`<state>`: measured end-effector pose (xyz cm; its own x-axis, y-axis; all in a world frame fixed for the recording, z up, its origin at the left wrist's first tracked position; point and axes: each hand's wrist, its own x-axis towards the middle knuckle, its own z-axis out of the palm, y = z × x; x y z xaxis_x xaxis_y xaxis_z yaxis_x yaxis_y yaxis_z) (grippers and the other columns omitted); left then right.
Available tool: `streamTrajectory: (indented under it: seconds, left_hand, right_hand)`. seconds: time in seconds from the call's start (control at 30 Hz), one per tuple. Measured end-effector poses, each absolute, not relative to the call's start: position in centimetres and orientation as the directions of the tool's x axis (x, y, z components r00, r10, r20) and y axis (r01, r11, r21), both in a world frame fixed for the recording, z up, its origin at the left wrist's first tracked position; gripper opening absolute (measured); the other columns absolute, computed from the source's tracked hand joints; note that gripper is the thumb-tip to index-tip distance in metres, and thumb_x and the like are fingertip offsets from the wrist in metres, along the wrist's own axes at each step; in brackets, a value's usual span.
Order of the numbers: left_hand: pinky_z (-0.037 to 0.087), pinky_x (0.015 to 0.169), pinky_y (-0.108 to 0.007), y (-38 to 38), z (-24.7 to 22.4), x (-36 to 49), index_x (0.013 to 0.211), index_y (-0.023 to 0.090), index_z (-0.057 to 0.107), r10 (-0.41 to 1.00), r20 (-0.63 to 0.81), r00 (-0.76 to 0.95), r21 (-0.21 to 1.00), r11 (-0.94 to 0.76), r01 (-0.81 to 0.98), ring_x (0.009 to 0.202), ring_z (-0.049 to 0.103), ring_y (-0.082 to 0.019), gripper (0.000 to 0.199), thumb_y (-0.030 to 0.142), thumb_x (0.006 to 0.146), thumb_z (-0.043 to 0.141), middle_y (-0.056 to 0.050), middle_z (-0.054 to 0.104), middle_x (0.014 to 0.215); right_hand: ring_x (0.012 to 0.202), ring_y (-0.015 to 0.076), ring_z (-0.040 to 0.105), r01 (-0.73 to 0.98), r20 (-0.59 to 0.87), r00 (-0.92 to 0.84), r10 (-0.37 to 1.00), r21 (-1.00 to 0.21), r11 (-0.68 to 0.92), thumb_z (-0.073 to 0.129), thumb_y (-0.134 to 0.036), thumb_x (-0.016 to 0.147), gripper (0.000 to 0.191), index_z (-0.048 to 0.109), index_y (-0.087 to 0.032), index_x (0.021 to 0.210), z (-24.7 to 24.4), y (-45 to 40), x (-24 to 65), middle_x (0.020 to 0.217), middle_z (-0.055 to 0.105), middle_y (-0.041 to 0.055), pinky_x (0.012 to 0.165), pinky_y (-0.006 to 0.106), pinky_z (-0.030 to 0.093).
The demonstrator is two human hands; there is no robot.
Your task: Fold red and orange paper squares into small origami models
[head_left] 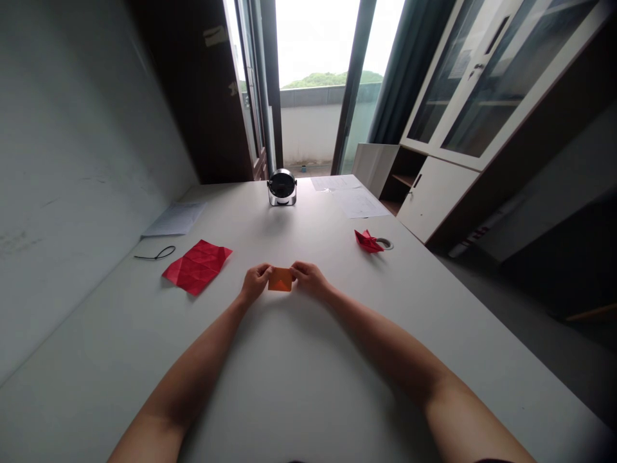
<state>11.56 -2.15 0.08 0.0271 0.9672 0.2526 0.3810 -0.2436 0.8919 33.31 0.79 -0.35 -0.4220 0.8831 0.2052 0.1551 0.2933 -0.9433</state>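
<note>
Bare forearms (202, 360), cut off at the bottom of the view, reach over the bench (289, 399) to its middle, where the left hand (256, 281) and right hand (311, 279) pinch a folded orange paper (280, 280) by its 2 sides. Its near side runs roughly parallel to the bench's far edge, but fingers hide both upper corners, leaving its long axis uncertain; faint creases are hard to make out.

Smooth orange paper (280, 281), creased red paper (198, 266), metallic stand (282, 204); smooth tabletop (284, 373)
</note>
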Motion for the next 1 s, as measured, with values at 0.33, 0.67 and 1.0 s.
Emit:
streamTrajectory:
  seconds: [0.33,0.67,1.0]
  left_hand:
    - [0.041,0.056,-0.022,-2.0,-0.1,11.8,0.084,0.016,0.068,0.967,0.255,0.008,0.936,-0.249,0.248,0.060,0.054,-0.012,0.025,0.040,0.085,0.061,0.000,0.062,0.067]
    - [0.051,0.060,-0.028,-2.0,0.5,12.3,0.096,0.014,0.056,0.981,0.196,0.012,0.980,-0.195,-0.035,0.058,0.061,-0.015,0.027,0.038,0.085,0.063,0.000,0.063,0.064]
    - [0.053,0.059,-0.029,-2.0,0.0,12.3,0.099,0.015,0.055,0.976,0.198,0.094,0.978,-0.191,-0.078,0.058,0.065,-0.015,0.026,0.035,0.084,0.064,-0.002,0.068,0.068]
  right_hand:
    - [0.064,0.0128,0.052,0.103,0.217,-0.364,0.906,-0.957,0.271,0.056,-0.049,0.086,0.032,0.061,-0.018,0.078,-0.5,0.9,33.3,0.069,0.060,-0.0013,0.061,0.024,0.040]
    - [0.062,0.0126,0.050,0.062,0.270,-0.390,0.880,-0.946,0.317,0.068,-0.045,0.078,0.029,0.061,-0.017,0.083,-1.4,1.8,33.4,0.070,0.058,-0.0008,0.057,0.024,0.037]
    - [0.072,0.0175,0.056,-0.013,0.258,-0.437,0.861,-0.959,0.281,0.069,-0.049,0.077,0.035,0.067,-0.016,0.090,-1.5,2.0,33.3,0.081,0.065,0.0039,0.067,0.030,0.043]
